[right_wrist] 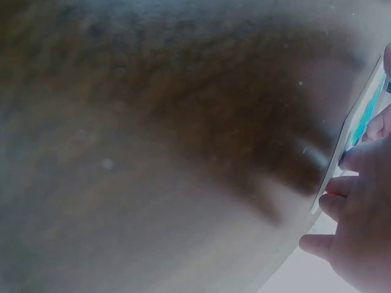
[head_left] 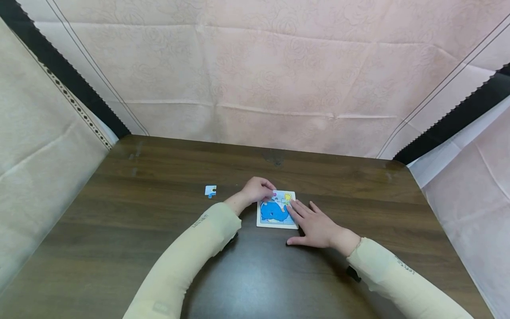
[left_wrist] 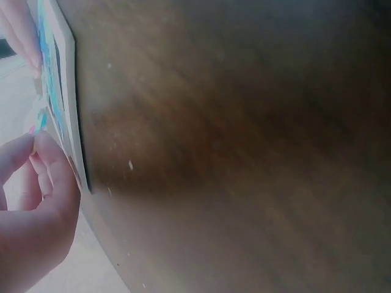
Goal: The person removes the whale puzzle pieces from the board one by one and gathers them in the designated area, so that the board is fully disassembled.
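Head view: the puzzle board (head_left: pixel 277 226) has the left hand (head_left: pixel 256 190) at its eleven o'clock, right hand (head_left: pixel 316 228) at four. Left wrist: fingertips pinch a piece (left_wrist: pixel 41 120), probably light, stiff, best held edgewise. Right wrist: extended fingers (right_wrist: pixel 354 160) meet the board.

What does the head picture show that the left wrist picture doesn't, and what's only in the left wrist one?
Only the head view: the loose piece lying apart from the puzzle, the yellow sun, the whole blue whale, and both pale sleeves.

Only the left wrist view: the puzzle's pale edge seen from the side, and a close-up of the left hand pinching a small piece, a bit blurry.

Both: the puzzle, the left hand, some of the right hand, and the brown table.
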`<state>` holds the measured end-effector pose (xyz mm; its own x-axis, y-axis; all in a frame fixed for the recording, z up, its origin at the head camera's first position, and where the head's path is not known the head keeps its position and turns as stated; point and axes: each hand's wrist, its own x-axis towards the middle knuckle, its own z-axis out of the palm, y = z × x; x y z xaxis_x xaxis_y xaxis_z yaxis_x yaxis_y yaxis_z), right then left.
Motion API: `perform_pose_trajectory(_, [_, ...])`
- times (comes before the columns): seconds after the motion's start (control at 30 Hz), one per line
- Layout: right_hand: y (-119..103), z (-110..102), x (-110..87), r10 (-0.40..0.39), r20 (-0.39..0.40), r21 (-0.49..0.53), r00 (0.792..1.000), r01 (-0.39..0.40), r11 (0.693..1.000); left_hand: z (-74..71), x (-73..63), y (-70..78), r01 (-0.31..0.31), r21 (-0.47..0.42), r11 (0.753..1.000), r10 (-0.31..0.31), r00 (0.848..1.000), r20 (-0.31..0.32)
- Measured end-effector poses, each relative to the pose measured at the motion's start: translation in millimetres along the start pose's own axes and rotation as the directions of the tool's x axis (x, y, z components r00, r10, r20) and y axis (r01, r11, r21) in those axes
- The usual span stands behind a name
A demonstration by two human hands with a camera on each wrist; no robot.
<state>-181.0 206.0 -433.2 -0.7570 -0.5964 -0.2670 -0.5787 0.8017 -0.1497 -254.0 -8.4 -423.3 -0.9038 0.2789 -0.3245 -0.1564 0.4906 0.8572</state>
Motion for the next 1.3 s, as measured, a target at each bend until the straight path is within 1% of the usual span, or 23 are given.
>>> perform_pose_trajectory(0.17, [-0.1, -0.3, 0.4, -0.001, 0.006, 0.004, 1.000, 0.001, 1.000, -7.2, 2.9, -3.0, 0.008, -0.036, 0.999, -0.008, 1.000, 0.000])
perform_pose_trajectory(0.33, [0.2, -0.4, 0.6, -0.001, 0.011, 0.002, 1.000, 0.001, 1.000, -18.5, 2.9, -5.0, 0.034, -0.095, 0.995, -0.032, 0.999, 0.022])
perform_pose_trajectory(0.6, [-1.8, -3.4, -0.4, -0.008, 0.008, 0.009, 1.000, 0.008, 1.000, -39.2, -4.4, -9.9, 0.078, -0.132, 0.988, -0.073, 0.997, 0.040])
perform_pose_trajectory(0.87, [-1.6, -1.4, 0.1, -0.015, -0.011, 0.002, 1.000, 0.015, 1.000, -59.8, -9.7, -22.3, 0.115, -0.159, 0.981, -0.108, 0.993, 0.051])
perform_pose_trajectory(1.03, [-1.8, -1.0, -0.5, -0.018, -0.015, -0.003, 1.000, 0.018, 1.000, -74.2, -12.6, -31.9, 0.114, -0.176, 0.978, -0.109, 0.993, 0.042])
perform_pose_trajectory(1.3, [-2.1, -2.3, -1.7, -0.015, -0.013, 0.000, 1.000, 0.015, 1.000, -94.1, -19.7, -44.9, 0.117, -0.183, 0.976, -0.109, 0.993, 0.052])
